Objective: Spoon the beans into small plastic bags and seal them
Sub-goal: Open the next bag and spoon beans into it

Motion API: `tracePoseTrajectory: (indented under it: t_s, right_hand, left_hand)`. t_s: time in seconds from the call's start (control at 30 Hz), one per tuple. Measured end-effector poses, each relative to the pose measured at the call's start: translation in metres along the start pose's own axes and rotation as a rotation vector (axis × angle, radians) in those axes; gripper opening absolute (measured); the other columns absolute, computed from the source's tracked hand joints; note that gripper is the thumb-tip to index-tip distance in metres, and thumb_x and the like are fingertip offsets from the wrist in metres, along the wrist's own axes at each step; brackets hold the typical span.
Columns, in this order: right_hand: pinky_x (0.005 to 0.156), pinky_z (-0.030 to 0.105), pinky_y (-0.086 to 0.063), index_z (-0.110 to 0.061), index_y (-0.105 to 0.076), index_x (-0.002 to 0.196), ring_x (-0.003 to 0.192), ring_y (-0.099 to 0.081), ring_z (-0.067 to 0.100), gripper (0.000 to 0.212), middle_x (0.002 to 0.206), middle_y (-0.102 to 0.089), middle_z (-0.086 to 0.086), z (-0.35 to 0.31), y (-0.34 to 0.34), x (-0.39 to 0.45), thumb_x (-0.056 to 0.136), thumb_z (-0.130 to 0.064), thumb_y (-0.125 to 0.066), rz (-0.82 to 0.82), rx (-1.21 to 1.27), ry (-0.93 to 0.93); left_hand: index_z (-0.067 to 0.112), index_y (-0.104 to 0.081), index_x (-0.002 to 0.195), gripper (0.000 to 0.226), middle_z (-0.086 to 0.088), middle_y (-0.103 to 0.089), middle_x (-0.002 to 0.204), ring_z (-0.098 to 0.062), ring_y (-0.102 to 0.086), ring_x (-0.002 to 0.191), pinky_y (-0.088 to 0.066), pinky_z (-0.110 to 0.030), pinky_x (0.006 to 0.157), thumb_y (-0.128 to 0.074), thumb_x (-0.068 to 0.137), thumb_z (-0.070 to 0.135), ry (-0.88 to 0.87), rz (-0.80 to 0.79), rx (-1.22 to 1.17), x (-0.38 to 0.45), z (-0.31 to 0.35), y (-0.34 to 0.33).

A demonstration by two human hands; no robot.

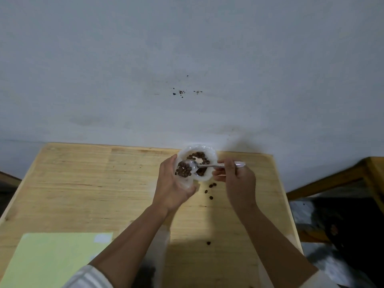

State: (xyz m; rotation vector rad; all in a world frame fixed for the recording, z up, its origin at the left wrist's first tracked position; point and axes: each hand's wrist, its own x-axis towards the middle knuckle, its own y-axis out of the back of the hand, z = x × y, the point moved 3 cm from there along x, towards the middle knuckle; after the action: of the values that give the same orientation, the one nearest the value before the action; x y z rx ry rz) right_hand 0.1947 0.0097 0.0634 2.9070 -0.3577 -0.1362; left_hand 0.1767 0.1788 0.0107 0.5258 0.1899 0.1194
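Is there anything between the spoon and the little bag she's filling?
Nothing visible. The spoon, held by the right hand, sits right over the small bag gripped by the left hand, beans already inside.

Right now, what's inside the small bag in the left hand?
Brown beans fill the small bag; the spoon bowl sits at its mouth. The left hand covers the bag's bottom.

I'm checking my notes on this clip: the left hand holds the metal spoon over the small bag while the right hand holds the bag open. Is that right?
Not quite: the hands are swapped. In the head view the right hand holds the metal spoon, and the left hand holds the small bag open. The spoon's bowl is over the bag, as you noted.
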Motion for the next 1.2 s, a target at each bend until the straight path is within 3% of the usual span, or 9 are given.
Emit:
tracePoseTrajectory:
  t_s: [0.07,0.17,0.27,0.47,0.57,0.67,0.9,1.07,1.2]
  right_hand:
    - [0.059,0.029,-0.057,-0.017,-0.064,0.077,0.055,-0.067,0.019,0.028,0.063,-0.067,0.005,-0.004,0.001,0.0,0.097,-0.023,-0.046,0.038,-0.017,0.038]
    - [0.061,0.033,-0.057,-0.011,-0.064,0.077,0.054,-0.066,0.021,0.032,0.062,-0.066,0.005,0.003,0.011,0.013,0.098,-0.021,-0.043,0.195,-0.024,-0.088]
    - [0.066,0.036,-0.057,-0.002,-0.064,0.084,0.056,-0.067,0.024,0.034,0.061,-0.066,0.009,0.021,0.014,0.025,0.098,-0.022,-0.04,0.206,-0.169,-0.231]
    - [0.046,0.02,-0.05,0.003,-0.063,0.085,0.048,-0.063,0.016,0.033,0.059,-0.064,0.008,0.055,-0.013,0.045,0.097,-0.019,-0.041,0.236,-0.1,-0.506]
    - [0.064,0.031,-0.057,0.0,-0.058,0.076,0.057,-0.065,0.02,0.03,0.063,-0.063,0.008,0.068,-0.029,0.051,0.095,-0.022,-0.051,0.297,0.141,-0.644]
    - [0.071,0.037,-0.058,0.005,-0.062,0.089,0.066,-0.069,0.024,0.031,0.075,-0.069,0.015,0.079,-0.034,0.055,0.09,-0.026,-0.061,0.281,0.227,-0.687]
    - [0.044,0.019,-0.053,0.007,-0.06,0.097,0.049,-0.067,0.014,0.021,0.073,-0.067,0.02,0.063,-0.016,0.053,0.093,-0.013,-0.055,0.217,0.398,-0.585]
    - [0.048,0.021,-0.055,0.0,-0.06,0.085,0.051,-0.068,0.016,0.02,0.069,-0.067,0.016,0.026,-0.004,0.04,0.095,-0.016,-0.053,0.125,0.384,-0.475]
    - [0.051,0.023,-0.056,-0.003,-0.067,0.086,0.057,-0.069,0.019,0.024,0.067,-0.07,0.012,-0.004,-0.004,0.022,0.094,-0.022,-0.053,-0.025,0.125,-0.168]
  left_hand:
    - [0.019,-0.022,0.144,0.105,0.005,-0.027,0.14,0.002,-0.028,0.116,-0.022,0.012,0.076,-0.085,0.062,0.032,-0.002,0.01,-0.006,0.0,0.001,0.0]
    - [0.02,-0.022,0.144,0.104,0.005,-0.027,0.141,0.002,-0.029,0.117,-0.024,0.008,0.077,-0.085,0.062,0.032,-0.001,0.022,-0.023,-0.002,-0.002,0.002]
    - [0.021,-0.022,0.144,0.104,0.006,-0.027,0.141,0.003,-0.029,0.116,-0.023,0.01,0.078,-0.085,0.062,0.033,-0.001,0.028,-0.018,-0.003,-0.003,0.004]
    - [0.021,-0.023,0.144,0.103,0.005,-0.027,0.14,0.003,-0.029,0.115,-0.023,0.012,0.078,-0.085,0.062,0.032,0.014,0.035,-0.015,-0.004,-0.003,0.005]
    - [0.017,-0.024,0.144,0.102,0.003,-0.028,0.139,0.003,-0.03,0.112,-0.024,0.011,0.077,-0.085,0.063,0.028,0.02,0.037,-0.015,-0.004,-0.001,0.004]
    - [0.016,-0.024,0.144,0.102,0.002,-0.029,0.139,0.002,-0.031,0.113,-0.023,0.011,0.08,-0.085,0.063,0.03,0.016,0.038,0.006,-0.002,-0.003,0.005]
    - [0.017,-0.025,0.143,0.102,0.002,-0.028,0.139,0.0,-0.033,0.112,-0.023,0.012,0.077,-0.086,0.062,0.022,0.047,0.039,-0.037,0.001,-0.007,0.004]
    - [0.017,-0.023,0.145,0.104,0.004,-0.028,0.138,-0.001,-0.031,0.117,-0.021,0.013,0.077,-0.086,0.062,0.026,0.042,0.042,-0.042,0.004,-0.009,0.002]
    - [0.018,-0.021,0.145,0.107,0.003,-0.026,0.141,-0.001,-0.031,0.118,-0.02,0.012,0.079,-0.087,0.061,0.027,0.032,0.033,-0.045,0.007,-0.009,0.001]
